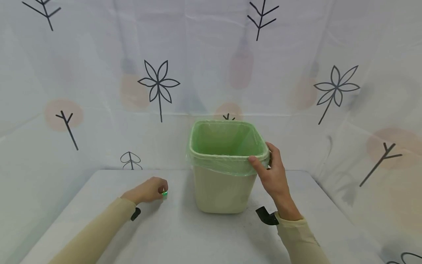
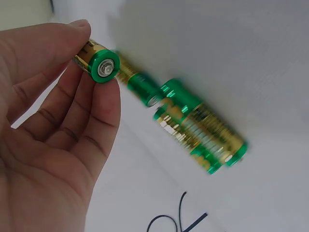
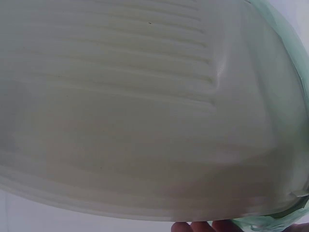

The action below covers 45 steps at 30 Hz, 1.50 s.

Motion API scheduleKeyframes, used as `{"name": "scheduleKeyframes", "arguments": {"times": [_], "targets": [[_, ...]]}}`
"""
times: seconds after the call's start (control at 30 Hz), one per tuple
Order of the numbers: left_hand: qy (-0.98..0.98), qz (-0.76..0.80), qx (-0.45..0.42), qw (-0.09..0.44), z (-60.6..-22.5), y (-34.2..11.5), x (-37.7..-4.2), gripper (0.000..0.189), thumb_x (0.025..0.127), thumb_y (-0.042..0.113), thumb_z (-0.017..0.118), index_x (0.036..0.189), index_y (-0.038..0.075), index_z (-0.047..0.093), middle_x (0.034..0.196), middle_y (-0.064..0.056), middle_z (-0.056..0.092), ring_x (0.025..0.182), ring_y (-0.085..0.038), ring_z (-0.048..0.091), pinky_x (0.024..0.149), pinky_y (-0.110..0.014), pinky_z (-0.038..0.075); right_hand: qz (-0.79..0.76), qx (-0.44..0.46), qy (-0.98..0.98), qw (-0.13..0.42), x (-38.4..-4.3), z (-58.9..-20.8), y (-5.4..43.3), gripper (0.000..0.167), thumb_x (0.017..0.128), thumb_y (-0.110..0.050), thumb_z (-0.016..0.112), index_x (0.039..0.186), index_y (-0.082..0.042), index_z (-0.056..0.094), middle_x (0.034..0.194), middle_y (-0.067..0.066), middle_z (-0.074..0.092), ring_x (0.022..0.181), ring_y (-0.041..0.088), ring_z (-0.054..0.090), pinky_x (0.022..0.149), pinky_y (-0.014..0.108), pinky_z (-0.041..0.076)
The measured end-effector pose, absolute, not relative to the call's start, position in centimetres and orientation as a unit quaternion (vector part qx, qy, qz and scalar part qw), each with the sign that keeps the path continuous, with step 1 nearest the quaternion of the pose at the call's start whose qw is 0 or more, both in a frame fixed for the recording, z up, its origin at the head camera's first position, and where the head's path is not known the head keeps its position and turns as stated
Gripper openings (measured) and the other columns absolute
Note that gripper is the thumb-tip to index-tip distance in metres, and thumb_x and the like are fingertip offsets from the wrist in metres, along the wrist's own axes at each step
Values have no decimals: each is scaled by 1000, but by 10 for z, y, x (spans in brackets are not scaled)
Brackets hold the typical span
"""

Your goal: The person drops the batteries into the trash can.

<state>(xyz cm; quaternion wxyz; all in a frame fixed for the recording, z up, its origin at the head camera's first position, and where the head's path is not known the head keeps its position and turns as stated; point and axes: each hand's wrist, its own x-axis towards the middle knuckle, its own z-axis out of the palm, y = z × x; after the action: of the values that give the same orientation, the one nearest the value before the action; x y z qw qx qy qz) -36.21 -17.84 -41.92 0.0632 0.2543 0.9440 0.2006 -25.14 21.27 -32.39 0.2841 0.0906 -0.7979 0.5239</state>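
My left hand (image 1: 146,191) is low over the left part of the table, pinching a green and gold battery (image 2: 99,60) between thumb and fingers. Beyond it in the left wrist view lie another battery (image 2: 140,86), a thicker battery (image 2: 207,125) and a slimmer one (image 2: 186,140) against it; the left hand hides these in the head view. At the right, my right hand (image 1: 275,176) grips the rim of a cream trash bin (image 1: 224,194), thumb on the front edge. A thin green bag (image 1: 224,137) lines the bin and folds over its rim. The right wrist view shows the bin's ribbed side (image 3: 120,121) and several fingertips (image 3: 200,226).
The bin stands upright on a white table (image 1: 214,238), right of the left hand. A white cloth backdrop (image 1: 204,55) with printed plants hangs behind and along the sides. Black straps (image 1: 267,216) show near both wrists.
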Motion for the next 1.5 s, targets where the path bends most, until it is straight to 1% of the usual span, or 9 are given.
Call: {"name": "scheduleKeyframes", "arguments": {"times": [0.1, 0.27, 0.43, 0.53, 0.63, 0.83, 1.1, 1.33, 1.5], "targets": [[942, 186, 275, 45, -403, -179, -361, 17, 79, 0, 70, 93, 9, 65, 83, 0, 59, 78, -15, 53, 73, -36, 47, 523, 89, -799, 284, -252, -324, 213, 69, 90, -34, 65, 147, -26, 28, 135, 9, 47, 114, 25, 50, 84, 45, 46], [943, 177, 281, 38, -369, -174, -357, 18, 81, -1, 69, 97, 6, 65, 88, -4, 62, 82, -17, 57, 74, -37, 50, 521, 88, -800, 285, -253, -326, 213, 69, 90, -34, 65, 148, -26, 28, 135, 9, 47, 114, 25, 50, 84, 43, 46], [943, 155, 294, 11, -341, -168, -362, 18, 83, 2, 68, 100, 6, 65, 86, -1, 61, 81, -16, 58, 72, -34, 51, 522, 91, -798, 287, -253, -327, 213, 69, 90, -33, 65, 147, -25, 28, 135, 10, 47, 113, 24, 50, 84, 44, 46], [943, 143, 301, -6, -324, -163, -363, 19, 83, 3, 68, 101, 6, 65, 86, -1, 61, 81, -16, 58, 73, -34, 51, 522, 92, -798, 287, -253, -327, 213, 69, 90, -32, 65, 148, -25, 27, 135, 10, 46, 113, 25, 50, 84, 44, 45], [941, 133, 311, -20, -305, -157, -362, 19, 83, 2, 68, 102, 4, 65, 87, -2, 61, 82, -18, 58, 74, -35, 51, 523, 93, -797, 287, -253, -327, 212, 69, 90, -32, 65, 148, -24, 28, 135, 10, 47, 113, 25, 50, 84, 45, 45], [937, 119, 325, -43, -270, -147, -361, 20, 83, 2, 67, 103, 2, 65, 88, -4, 62, 85, -20, 60, 78, -38, 52, 522, 92, -797, 288, -252, -326, 212, 68, 90, -34, 65, 147, -25, 29, 134, 9, 47, 112, 25, 50, 84, 45, 46], [926, 128, 349, -70, -227, -129, -358, 21, 82, -1, 65, 103, 1, 65, 92, -9, 64, 86, -24, 60, 78, -39, 51, 518, 92, -801, 287, -252, -325, 213, 69, 90, -32, 64, 148, -24, 27, 135, 10, 46, 113, 26, 49, 84, 45, 45], [911, 128, 381, -98, -199, -106, -358, 18, 82, -3, 63, 99, 3, 66, 88, -8, 62, 83, -23, 56, 77, -37, 49, 517, 89, -801, 289, -252, -323, 214, 68, 90, -34, 65, 147, -25, 28, 135, 10, 47, 112, 26, 50, 83, 45, 46], [904, 133, 394, -95, -190, -86, -356, 17, 83, -3, 64, 98, 3, 67, 87, -8, 62, 83, -23, 56, 77, -36, 49, 521, 89, -800, 284, -252, -324, 214, 68, 90, -36, 64, 147, -25, 28, 135, 10, 47, 113, 27, 50, 84, 46, 46]]}}
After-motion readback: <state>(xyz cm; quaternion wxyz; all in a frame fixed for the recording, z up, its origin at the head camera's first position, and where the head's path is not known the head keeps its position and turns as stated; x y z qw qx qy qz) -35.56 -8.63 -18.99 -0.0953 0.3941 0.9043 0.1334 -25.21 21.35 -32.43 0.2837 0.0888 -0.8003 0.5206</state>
